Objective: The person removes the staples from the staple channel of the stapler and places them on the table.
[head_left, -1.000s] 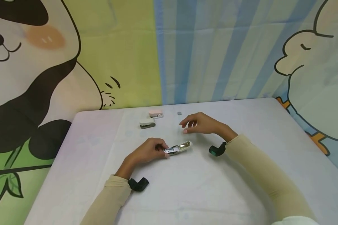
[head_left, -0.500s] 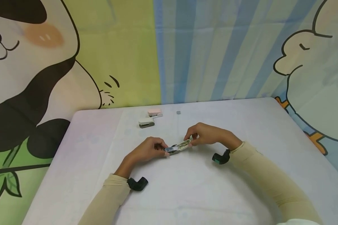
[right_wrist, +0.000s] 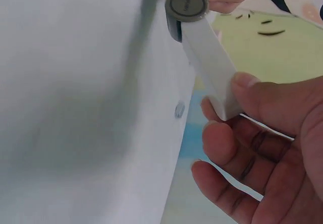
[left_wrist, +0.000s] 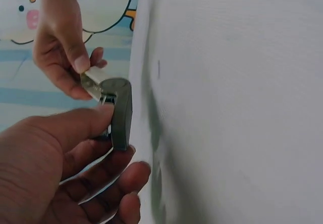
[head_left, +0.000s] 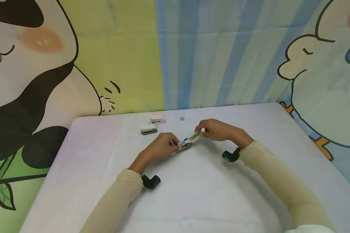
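An opened stapler [head_left: 187, 142] is stretched between both hands, its top arm swung back from its base. My left hand [head_left: 161, 146] pinches the grey base [left_wrist: 122, 117] between thumb and fingers, beside the metal staple channel. With thumb and fingertips, my right hand [head_left: 217, 129] grips the far end of the white cover [right_wrist: 209, 57], which slants upward to the right in the head view. A round grey hinge [right_wrist: 186, 4] joins the two parts. Part of the channel is hidden behind the left thumb.
Behind the hands, a white-and-grey stapler [head_left: 148, 129] and a pink stapler [head_left: 157, 119] stand close together. A small grey block [head_left: 182, 118] lies to their right near the back edge of the white-covered table [head_left: 192, 194]. A printed curtain [head_left: 128, 58] hangs behind.
My right hand has come from apart to grip the stapler's cover. Both hands have shifted the stapler farther back on the table, and its cover now tilts up more steeply.
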Demonstrator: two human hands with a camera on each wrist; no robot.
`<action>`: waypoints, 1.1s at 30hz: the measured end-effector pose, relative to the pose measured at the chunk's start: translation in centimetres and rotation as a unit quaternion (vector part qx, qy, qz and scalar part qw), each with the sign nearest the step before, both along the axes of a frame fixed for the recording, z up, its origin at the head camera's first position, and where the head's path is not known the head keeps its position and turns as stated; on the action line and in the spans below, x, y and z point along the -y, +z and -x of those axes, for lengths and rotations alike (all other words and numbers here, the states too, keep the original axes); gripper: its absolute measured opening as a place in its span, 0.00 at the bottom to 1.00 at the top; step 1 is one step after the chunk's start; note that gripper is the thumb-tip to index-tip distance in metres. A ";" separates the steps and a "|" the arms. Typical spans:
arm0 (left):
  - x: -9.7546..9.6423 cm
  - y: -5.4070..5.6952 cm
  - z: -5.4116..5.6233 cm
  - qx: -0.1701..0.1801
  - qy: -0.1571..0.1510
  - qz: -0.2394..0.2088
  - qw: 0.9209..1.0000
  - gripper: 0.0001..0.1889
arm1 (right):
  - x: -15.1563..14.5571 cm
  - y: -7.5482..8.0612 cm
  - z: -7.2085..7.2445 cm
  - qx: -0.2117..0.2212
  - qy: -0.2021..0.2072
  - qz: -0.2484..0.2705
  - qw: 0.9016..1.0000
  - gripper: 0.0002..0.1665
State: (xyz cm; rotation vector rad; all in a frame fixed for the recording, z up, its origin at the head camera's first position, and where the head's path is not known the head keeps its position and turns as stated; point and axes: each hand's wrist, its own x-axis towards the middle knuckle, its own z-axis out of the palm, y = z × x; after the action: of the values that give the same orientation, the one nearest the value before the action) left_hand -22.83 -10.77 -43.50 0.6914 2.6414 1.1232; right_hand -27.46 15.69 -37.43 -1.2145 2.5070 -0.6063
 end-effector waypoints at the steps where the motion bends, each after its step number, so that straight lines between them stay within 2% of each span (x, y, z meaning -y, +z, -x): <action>1: -0.6 0.2 0.4 0.000 0.001 0.006 1.000 0.08 | -0.5 0.1 0.2 -0.007 -0.008 -0.001 1.000 0.15; 7: -4.3 0.6 3.3 -0.027 0.017 0.033 0.999 0.11 | -3.0 1.3 1.4 -0.056 -0.061 -0.014 0.997 0.16; 12: -7.2 -0.2 5.8 -0.048 0.030 0.023 0.998 0.12 | -4.5 2.1 2.4 -0.083 -0.090 -0.035 0.992 0.16; 17: -9.4 -0.8 7.7 -0.053 0.072 0.014 0.996 0.13 | -5.4 2.5 3.5 -0.094 -0.112 -0.046 0.988 0.17; 22: -11.1 -1.1 8.6 -0.030 0.139 0.029 0.989 0.13 | -5.8 1.7 4.6 -0.103 -0.127 -0.034 0.986 0.17; 28: -12.1 -1.4 8.8 -0.033 0.187 0.044 0.981 0.13 | -6.2 0.4 6.1 -0.097 -0.151 -0.026 0.983 0.16; 33: -12.9 -1.7 9.1 -0.032 0.226 0.039 0.973 0.13 | -6.9 -0.9 7.0 -0.055 -0.178 -0.026 0.982 0.17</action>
State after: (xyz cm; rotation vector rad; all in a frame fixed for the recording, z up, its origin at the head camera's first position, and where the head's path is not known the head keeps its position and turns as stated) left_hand -31.92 2.17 -45.17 0.1095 2.9683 1.1024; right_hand -34.50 22.56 -38.30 -0.8041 2.8404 -0.5632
